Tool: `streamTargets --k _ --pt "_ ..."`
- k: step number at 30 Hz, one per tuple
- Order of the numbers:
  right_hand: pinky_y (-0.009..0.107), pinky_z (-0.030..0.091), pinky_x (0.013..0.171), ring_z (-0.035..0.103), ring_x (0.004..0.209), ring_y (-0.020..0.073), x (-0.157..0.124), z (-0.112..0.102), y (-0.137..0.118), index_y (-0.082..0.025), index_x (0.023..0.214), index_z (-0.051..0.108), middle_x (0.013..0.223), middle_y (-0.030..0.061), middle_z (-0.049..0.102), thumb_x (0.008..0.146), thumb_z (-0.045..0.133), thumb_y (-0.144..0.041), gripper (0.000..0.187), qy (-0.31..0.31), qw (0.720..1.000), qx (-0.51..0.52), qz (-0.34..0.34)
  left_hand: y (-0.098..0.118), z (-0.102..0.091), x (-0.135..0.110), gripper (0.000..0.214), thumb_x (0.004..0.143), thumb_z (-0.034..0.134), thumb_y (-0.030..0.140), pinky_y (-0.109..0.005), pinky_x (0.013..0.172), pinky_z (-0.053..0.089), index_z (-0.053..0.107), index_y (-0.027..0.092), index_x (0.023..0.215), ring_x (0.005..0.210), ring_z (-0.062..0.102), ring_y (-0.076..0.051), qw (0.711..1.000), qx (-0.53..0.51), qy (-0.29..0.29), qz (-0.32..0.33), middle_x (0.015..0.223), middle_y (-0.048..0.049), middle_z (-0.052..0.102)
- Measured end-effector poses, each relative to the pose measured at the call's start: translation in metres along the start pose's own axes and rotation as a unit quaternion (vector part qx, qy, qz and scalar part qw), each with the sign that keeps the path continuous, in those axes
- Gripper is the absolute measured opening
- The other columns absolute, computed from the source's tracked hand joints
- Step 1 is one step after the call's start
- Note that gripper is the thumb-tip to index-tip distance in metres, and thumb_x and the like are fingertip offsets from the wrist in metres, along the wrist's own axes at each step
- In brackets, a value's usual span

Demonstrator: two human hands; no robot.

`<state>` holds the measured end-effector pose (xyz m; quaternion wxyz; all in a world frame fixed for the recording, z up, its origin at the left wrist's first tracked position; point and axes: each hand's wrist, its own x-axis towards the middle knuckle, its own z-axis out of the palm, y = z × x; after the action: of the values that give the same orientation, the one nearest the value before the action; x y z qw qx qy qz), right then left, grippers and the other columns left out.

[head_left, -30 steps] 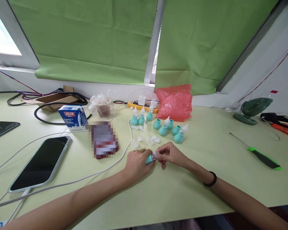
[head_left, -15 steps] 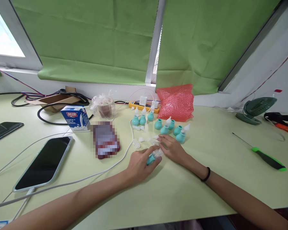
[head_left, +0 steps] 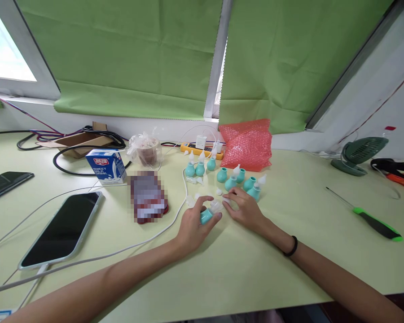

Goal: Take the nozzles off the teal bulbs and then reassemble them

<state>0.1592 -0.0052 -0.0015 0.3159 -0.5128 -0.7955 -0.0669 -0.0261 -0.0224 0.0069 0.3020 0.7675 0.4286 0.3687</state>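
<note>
My left hand (head_left: 193, 224) is closed round a small teal bulb (head_left: 207, 216) with a clear tip (head_left: 216, 207), held just above the pale green table (head_left: 242, 269). My right hand (head_left: 245, 207) lies beside it, fingers curled and pinched over small clear white tips (head_left: 218, 192) lying loose on the table; what the fingers grip is too small to make out. Just behind both hands stand several more teal bulbs (head_left: 230, 183), some with white tips fitted.
A phone (head_left: 62, 229) on a white cable lies at left, a second phone (head_left: 5, 181) farther left. A milk carton (head_left: 106, 166), a bagged cup (head_left: 146, 150), pink bubble wrap (head_left: 247, 144) and a power strip (head_left: 202, 150) stand behind. A green-handled screwdriver (head_left: 373, 222) and a fan (head_left: 360, 152) lie right.
My right hand let go of the bulb's tip and reached forward to the loose white tips. My left hand moved the bulb slightly forward and up.
</note>
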Motion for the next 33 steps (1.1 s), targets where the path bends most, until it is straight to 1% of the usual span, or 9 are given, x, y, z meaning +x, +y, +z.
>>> streamTargets --k 2,5,9,12,14,20,26,29,33 --pt "0.028 0.046 0.055 0.053 0.067 0.0155 0.002 -0.005 -0.005 -0.018 0.086 0.061 0.081 0.0072 0.056 0.075 0.051 -0.025 0.016 0.047 0.994 0.093 0.009 -0.002 0.0 0.001 0.031 0.076 0.046 0.042 -0.019 0.048 0.03 0.048 0.02 0.097 0.047 0.04 -0.009 1.0 -0.022 0.005 -0.011 0.051 0.0067 0.042" --pt "0.027 0.048 0.055 0.054 0.065 0.0142 0.004 -0.015 -0.016 -0.019 0.078 0.062 0.078 0.0051 0.058 0.072 0.057 -0.027 0.012 0.089 0.96 0.258 0.062 -0.005 0.001 0.002 0.026 0.075 0.047 0.042 -0.019 0.051 0.033 0.05 0.02 0.09 0.052 0.044 -0.01 0.998 -0.054 0.006 -0.019 0.056 0.0055 0.047" --pt "0.029 0.05 0.058 0.056 0.065 0.0145 0.007 -0.023 -0.023 -0.018 0.069 0.064 0.075 0.0041 0.061 0.064 0.065 -0.027 0.01 0.098 0.879 0.436 0.165 -0.007 0.001 0.003 0.025 0.075 0.047 0.042 -0.019 0.054 0.035 0.052 0.02 0.086 0.056 0.049 -0.01 0.996 -0.083 0.007 -0.029 0.063 0.0043 0.054" --pt "0.032 0.052 0.063 0.058 0.065 0.0148 0.008 -0.023 -0.022 -0.019 0.067 0.066 0.073 0.0024 0.064 0.06 0.069 -0.026 0.01 0.115 0.809 0.525 0.238 -0.007 0.001 0.003 0.026 0.074 0.049 0.042 -0.019 0.052 0.034 0.053 0.02 0.087 0.053 0.046 -0.009 0.997 -0.07 0.007 -0.03 0.059 0.0049 0.052" --pt "0.033 0.052 0.066 0.059 0.066 0.0156 0.007 -0.02 -0.021 -0.019 0.066 0.067 0.073 0.0019 0.065 0.057 0.07 -0.026 0.012 0.115 0.784 0.549 0.266 -0.007 0.001 0.003 0.027 0.073 0.049 0.041 -0.019 0.051 0.033 0.054 0.019 0.088 0.052 0.044 -0.009 0.998 -0.06 0.014 -0.03 0.055 0.0052 0.05" --pt "0.035 0.054 0.064 0.061 0.067 0.0176 0.001 -0.006 -0.02 -0.016 0.073 0.067 0.072 0.0035 0.066 0.058 0.07 -0.028 0.02 -0.016 0.782 0.566 0.262 -0.004 0.0 0.003 0.027 0.073 0.051 0.037 -0.02 0.054 0.036 0.059 0.02 0.092 0.059 0.051 -0.011 0.998 -0.063 0.006 -0.017 0.067 0.0019 0.06" --pt "0.035 0.053 0.068 0.062 0.068 0.0172 -0.002 -0.003 -0.023 -0.017 0.075 0.067 0.073 0.002 0.067 0.059 0.07 -0.025 0.017 0.006 0.77 0.578 0.271 -0.004 0.001 0.003 0.03 0.074 0.05 0.037 -0.02 0.063 0.04 0.059 0.021 0.097 0.068 0.055 -0.013 0.998 -0.066 -0.002 -0.016 0.083 0.0001 0.064" --pt "0.035 0.052 0.071 0.062 0.072 0.0175 -0.003 -0.003 -0.026 -0.017 0.075 0.068 0.078 0.0028 0.068 0.06 0.069 -0.024 0.017 0.016 0.759 0.587 0.283 -0.003 -0.001 0.003 0.032 0.076 0.047 0.04 -0.019 0.058 0.038 0.059 0.02 0.098 0.063 0.051 -0.012 0.997 -0.069 -0.009 -0.01 0.073 0.0013 0.061" --pt "0.036 0.052 0.071 0.063 0.069 0.0184 -0.003 -0.004 -0.026 -0.016 0.076 0.068 0.075 0.0039 0.068 0.061 0.069 -0.024 0.017 -0.007 0.754 0.591 0.286 0.001 -0.003 0.002 0.032 0.078 0.042 0.04 -0.018 0.054 0.035 0.061 0.018 0.09 0.057 0.046 -0.01 0.997 -0.076 -0.027 0.007 0.065 0.0035 0.056"
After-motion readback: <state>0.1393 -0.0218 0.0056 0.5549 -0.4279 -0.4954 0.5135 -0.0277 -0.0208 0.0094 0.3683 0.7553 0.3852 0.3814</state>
